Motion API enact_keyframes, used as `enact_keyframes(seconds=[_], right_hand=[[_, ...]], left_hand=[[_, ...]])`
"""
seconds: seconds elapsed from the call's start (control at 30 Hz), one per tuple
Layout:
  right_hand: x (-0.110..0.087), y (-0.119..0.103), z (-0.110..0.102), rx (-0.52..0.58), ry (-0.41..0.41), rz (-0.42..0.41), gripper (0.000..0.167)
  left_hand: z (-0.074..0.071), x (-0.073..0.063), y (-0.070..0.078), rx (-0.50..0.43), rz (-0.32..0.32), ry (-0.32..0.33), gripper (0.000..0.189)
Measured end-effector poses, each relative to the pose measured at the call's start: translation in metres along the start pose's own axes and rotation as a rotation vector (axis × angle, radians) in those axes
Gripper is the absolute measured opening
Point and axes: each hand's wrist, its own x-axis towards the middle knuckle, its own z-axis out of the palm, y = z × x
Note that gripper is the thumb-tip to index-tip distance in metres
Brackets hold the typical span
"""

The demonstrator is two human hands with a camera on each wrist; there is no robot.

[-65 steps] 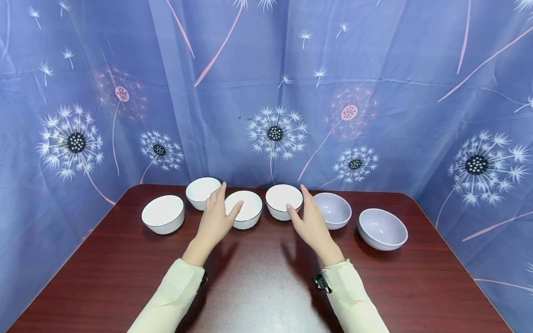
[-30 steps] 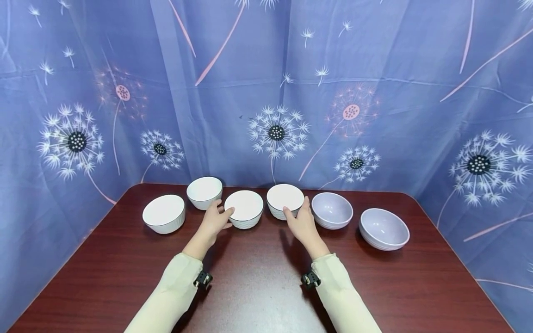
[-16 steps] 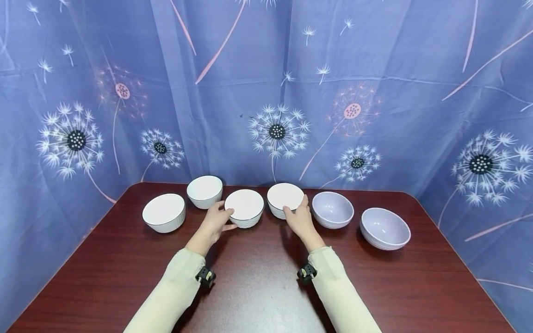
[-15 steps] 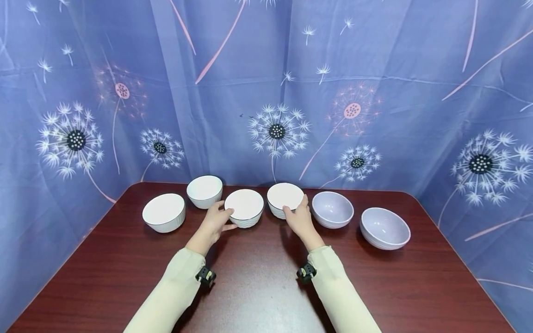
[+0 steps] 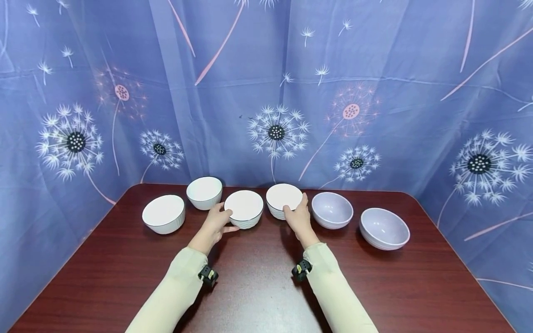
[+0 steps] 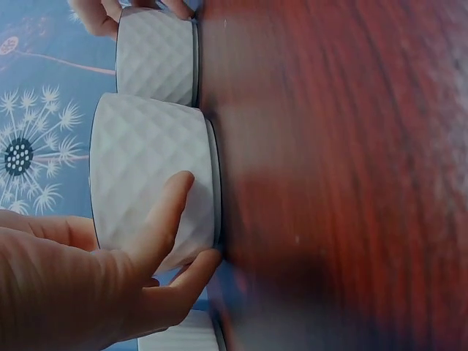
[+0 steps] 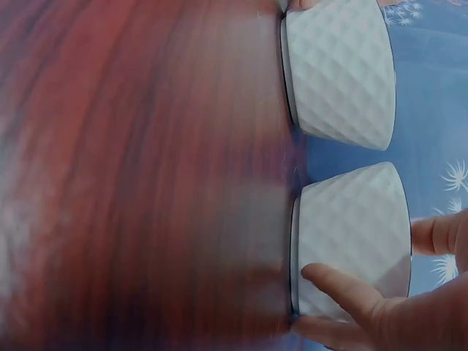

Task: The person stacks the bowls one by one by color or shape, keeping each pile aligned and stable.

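Note:
Two white bowls with a dark rim line and a diamond-textured outside stand side by side at the middle of the table's back. My left hand (image 5: 213, 225) grips the left one (image 5: 244, 206) by its left side; in the left wrist view the thumb lies along the textured wall (image 6: 139, 153) and other fingers curl around its side and base. The right one (image 5: 284, 196) is held by my right hand (image 5: 299, 219) at its right side. From the right wrist, the thumb shows across that bowl's wall (image 7: 358, 219), with a finger behind the rim. A gap separates both bowls.
Two white ribbed bowls stand to the left, one in front (image 5: 164, 213) and one farther back (image 5: 204, 192). On the right are two pale lilac bowls, a nearer one (image 5: 384, 228) and another (image 5: 331, 210) close to my right hand. A blue dandelion curtain (image 5: 233, 111) hangs behind the dark-red wooden table (image 5: 258, 286).
From hovering beside the two textured bowls with fingers spread, both hands have come down and taken hold of them. Over the last half second hands and bowls have hardly moved.

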Motion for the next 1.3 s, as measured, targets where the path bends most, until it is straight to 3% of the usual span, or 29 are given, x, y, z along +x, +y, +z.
enact_keyframes(seconds=[0.4,1.3], right_hand=[[0.0008,0.0016,0.0009,0.180,0.036,0.068,0.067],[0.0025,-0.0002,-0.0010,0.186,0.061,0.081,0.061]], left_hand=[[0.0015,0.0011,0.0013,-0.054,-0.011,0.021,0.064],[0.0033,-0.0018,0.0013,-0.061,0.021,0.052,0.063]])
